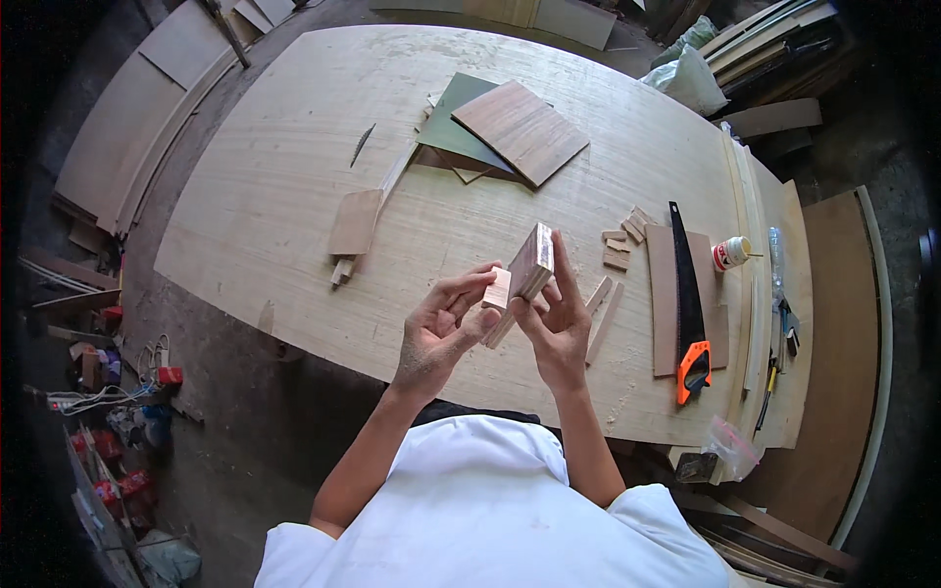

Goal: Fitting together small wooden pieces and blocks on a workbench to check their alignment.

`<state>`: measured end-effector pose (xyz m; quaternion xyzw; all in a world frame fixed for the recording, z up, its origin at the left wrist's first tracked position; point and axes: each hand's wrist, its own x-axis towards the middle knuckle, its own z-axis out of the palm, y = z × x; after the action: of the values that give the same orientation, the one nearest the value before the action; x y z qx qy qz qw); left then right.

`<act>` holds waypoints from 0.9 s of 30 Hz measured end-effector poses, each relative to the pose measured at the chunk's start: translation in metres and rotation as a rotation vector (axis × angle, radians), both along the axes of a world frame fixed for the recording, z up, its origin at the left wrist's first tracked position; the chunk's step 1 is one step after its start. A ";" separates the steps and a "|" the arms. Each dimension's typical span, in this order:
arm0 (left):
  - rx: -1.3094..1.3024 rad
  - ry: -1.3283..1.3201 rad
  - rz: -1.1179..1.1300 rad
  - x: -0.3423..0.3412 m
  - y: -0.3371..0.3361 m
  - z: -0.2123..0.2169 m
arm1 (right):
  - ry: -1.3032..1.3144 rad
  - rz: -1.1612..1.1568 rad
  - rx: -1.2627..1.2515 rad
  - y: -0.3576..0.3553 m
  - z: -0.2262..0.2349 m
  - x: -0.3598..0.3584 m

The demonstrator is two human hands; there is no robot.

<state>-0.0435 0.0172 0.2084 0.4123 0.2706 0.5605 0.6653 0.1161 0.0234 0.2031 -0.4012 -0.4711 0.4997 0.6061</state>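
Observation:
Above the near edge of the wooden table (pixel 294 176), both my hands are raised with pieces of wood in them. My left hand (pixel 436 328) pinches a small pale wooden block (pixel 497 289) between thumb and fingers. In my right hand (pixel 559 338) is a thicker, dark-faced piece of plywood (pixel 530 263), tilted upward with its layered edge showing. The block sits right against or just in front of the plywood; I cannot tell whether they are joined. Sawdust coats my left wrist. Two thin wooden strips (pixel 604 318) lie on the table beside my right hand.
To the right, a handsaw (pixel 690 304) with an orange handle rests on a brown board (pixel 664 294). Small wood blocks (pixel 618 257) and a glue pot (pixel 730 254) are close by. Farther off lie a wood-grain panel (pixel 520 132), a green sheet (pixel 461 113) and a paddle-shaped wooden piece (pixel 355 223).

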 end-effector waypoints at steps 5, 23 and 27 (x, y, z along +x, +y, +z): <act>-0.013 0.040 0.039 0.001 0.000 0.000 | 0.003 0.013 -0.009 -0.001 0.003 -0.001; -0.145 0.104 0.130 0.007 0.002 0.008 | -0.018 0.083 -0.118 0.008 -0.005 0.006; -0.149 0.083 0.165 0.008 0.005 -0.003 | -0.027 0.075 -0.106 -0.001 0.002 0.001</act>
<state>-0.0351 0.0220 0.2053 0.3608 0.3719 0.5741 0.6341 0.1169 0.0227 0.2051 -0.4216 -0.4666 0.5409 0.5585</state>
